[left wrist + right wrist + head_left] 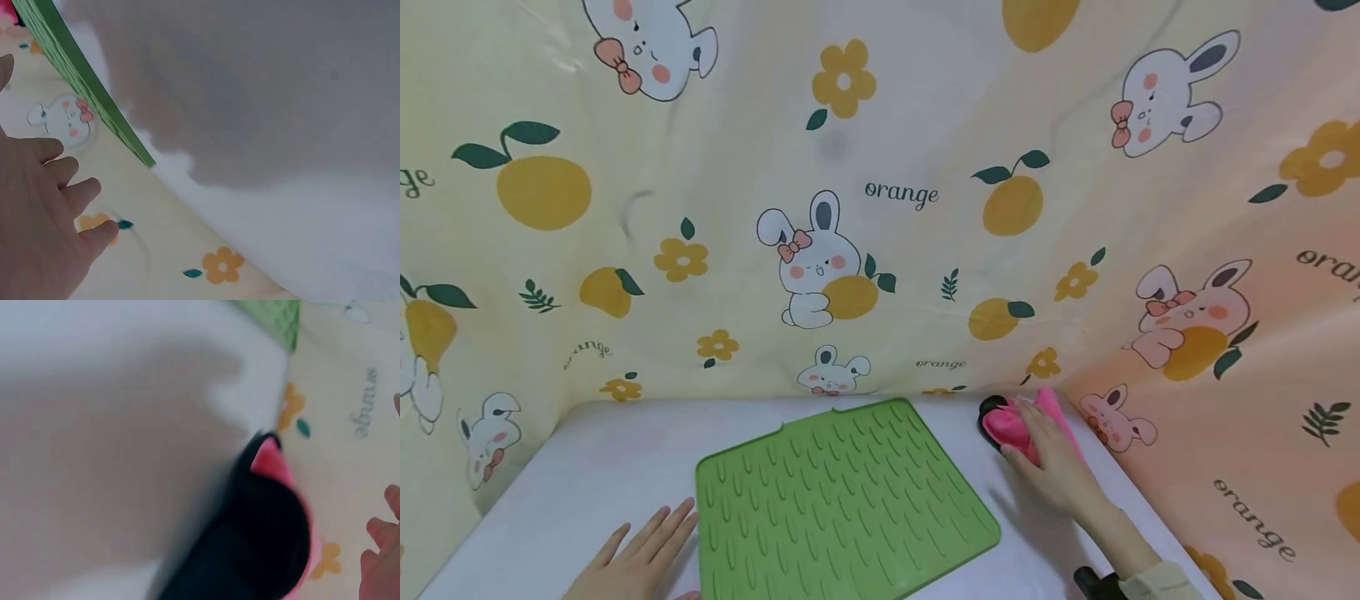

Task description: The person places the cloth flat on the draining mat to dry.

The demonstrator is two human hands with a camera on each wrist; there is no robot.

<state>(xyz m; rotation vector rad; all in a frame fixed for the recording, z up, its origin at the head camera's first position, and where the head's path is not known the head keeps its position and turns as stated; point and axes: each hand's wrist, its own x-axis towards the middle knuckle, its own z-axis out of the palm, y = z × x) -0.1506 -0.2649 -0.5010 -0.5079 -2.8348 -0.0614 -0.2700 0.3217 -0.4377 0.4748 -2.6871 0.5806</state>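
A green ridged mat [842, 500] lies on the white table. My left hand [640, 554] is just left of it, fingers extended and fingertips close to its left edge; the left wrist view also shows these spread fingers [81, 194]. At the table's far right is a soft pink thing [1011, 425] with a black rounded part [987, 408] on its left; its exact kind does not show. My right hand [1052, 458] reaches over the pink thing with extended fingers. In the right wrist view, the fingers [381, 534] stand apart, right of the black-and-pink thing [269, 531].
A cream sheet [925, 250] printed with rabbits and oranges hangs behind the table and along both sides. The white tabletop [625, 450] shows between the mat and the sheet. A black object [1097, 583] is beside my right wrist.
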